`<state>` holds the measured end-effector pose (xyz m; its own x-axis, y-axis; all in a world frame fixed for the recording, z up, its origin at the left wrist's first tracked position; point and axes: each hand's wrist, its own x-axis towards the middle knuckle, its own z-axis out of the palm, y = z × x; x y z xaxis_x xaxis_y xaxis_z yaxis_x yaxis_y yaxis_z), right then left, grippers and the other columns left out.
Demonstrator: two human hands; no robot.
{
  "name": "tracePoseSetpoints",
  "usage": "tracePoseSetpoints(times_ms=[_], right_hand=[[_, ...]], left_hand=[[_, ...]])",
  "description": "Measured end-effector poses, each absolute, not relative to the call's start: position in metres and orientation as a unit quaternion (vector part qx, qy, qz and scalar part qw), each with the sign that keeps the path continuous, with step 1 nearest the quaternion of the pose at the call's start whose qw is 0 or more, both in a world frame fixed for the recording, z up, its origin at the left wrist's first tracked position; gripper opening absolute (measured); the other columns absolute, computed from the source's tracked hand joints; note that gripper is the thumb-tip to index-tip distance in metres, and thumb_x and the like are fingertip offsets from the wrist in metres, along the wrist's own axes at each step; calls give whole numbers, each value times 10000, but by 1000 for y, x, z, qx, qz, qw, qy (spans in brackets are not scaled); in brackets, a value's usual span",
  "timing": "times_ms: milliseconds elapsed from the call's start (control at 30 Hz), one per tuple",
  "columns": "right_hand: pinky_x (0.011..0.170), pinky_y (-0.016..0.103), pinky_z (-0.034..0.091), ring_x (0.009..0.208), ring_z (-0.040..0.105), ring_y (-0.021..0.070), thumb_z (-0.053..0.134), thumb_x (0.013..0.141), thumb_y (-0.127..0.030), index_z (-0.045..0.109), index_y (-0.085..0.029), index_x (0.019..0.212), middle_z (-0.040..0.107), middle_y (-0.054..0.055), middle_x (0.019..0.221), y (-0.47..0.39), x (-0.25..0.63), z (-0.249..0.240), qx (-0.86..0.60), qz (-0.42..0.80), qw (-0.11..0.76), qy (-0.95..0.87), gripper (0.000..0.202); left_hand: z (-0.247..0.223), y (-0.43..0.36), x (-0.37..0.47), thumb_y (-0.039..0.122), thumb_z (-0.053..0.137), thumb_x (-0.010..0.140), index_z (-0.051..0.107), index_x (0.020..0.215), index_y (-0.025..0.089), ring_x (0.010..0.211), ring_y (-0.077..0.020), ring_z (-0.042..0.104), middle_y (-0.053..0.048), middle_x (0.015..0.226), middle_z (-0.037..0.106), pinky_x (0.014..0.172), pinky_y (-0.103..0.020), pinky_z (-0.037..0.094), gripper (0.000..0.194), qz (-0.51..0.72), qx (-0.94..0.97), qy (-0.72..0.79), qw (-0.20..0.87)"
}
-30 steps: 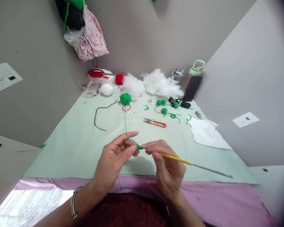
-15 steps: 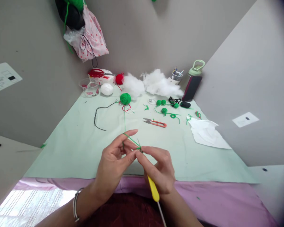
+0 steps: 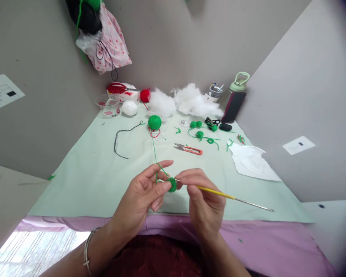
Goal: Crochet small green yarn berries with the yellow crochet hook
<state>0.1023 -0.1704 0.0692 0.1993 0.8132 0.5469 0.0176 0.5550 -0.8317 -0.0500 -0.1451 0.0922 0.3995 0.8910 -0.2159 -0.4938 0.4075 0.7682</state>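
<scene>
Between thumb and fingers, my left hand (image 3: 144, 192) pinches a small round green crochet piece (image 3: 172, 185). Green yarn (image 3: 154, 148) runs over its raised index finger and back to a green yarn ball (image 3: 154, 122) on the table. My right hand (image 3: 206, 196) is closed around the yellow grip of a double-ended crochet hook (image 3: 216, 191), which lies nearly level and points right. The hook's working end meets the right edge of the green piece; whether it is inside a stitch I cannot tell.
Orange-handled thread snips (image 3: 188, 149) lie beyond my hands. Small green crocheted balls (image 3: 200, 134), white stuffing (image 3: 194, 100), a phone (image 3: 234, 107) and a bottle (image 3: 240, 81) stand farther back. A crumpled white sheet (image 3: 252, 163) is at the right, a black cord (image 3: 118, 138) at the left.
The hook has swung from pointing down toward me to lying nearly level, pointing right. The green piece, mostly hidden before, now shows its round face. The yarn ball has shifted slightly.
</scene>
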Motion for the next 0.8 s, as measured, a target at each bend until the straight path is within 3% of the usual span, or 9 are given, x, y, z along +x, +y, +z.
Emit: tracePoseSetpoints(times_ms=[100, 300, 567, 700, 800], right_hand=[[736, 340, 586, 887, 712, 196, 636, 1018, -230, 807, -275, 1003, 789, 47, 976, -168, 99, 67, -375, 310, 686, -541, 177], [698, 302, 565, 774, 674, 155, 644, 1012, -213, 808, -270, 1007, 782, 28, 907, -166, 99, 63, -367, 350, 692, -514, 173], [677, 330, 579, 758, 682, 173, 629, 1019, -243, 796, -267, 991, 776, 39, 899, -165, 99, 64, -376, 333, 685, -529, 171], [731, 346, 601, 905, 708, 200, 659, 979, -143, 804, -315, 1103, 744, 53, 1011, -171, 98, 53, -422, 164, 632, -628, 257], [741, 363, 608, 939, 707, 214, 674, 946, -90, 778, -341, 1215, 728, 70, 1096, -175, 100, 48, -417, 53, 603, -678, 382]], left_hand=[[89, -147, -49, 246, 866, 830, 785, 1210, 271, 481, 26, 417, 33, 892, 587, 444, -140, 336, 389, 448, 325, 322, 768], [86, -147, -52, 256, 860, 843, 764, 1249, 306, 515, 13, 442, 38, 907, 586, 467, -149, 349, 420, 456, 364, 336, 739], [83, -146, -51, 292, 853, 852, 760, 1258, 294, 546, -17, 475, 30, 911, 611, 505, -175, 388, 417, 462, 382, 361, 715], [84, -147, -47, 285, 892, 801, 765, 1242, 249, 497, -9, 414, 36, 838, 609, 463, -173, 339, 460, 469, 342, 355, 733], [86, -145, -47, 290, 897, 793, 771, 1238, 196, 469, -3, 325, 68, 698, 520, 440, -157, 295, 472, 437, 280, 329, 789]])
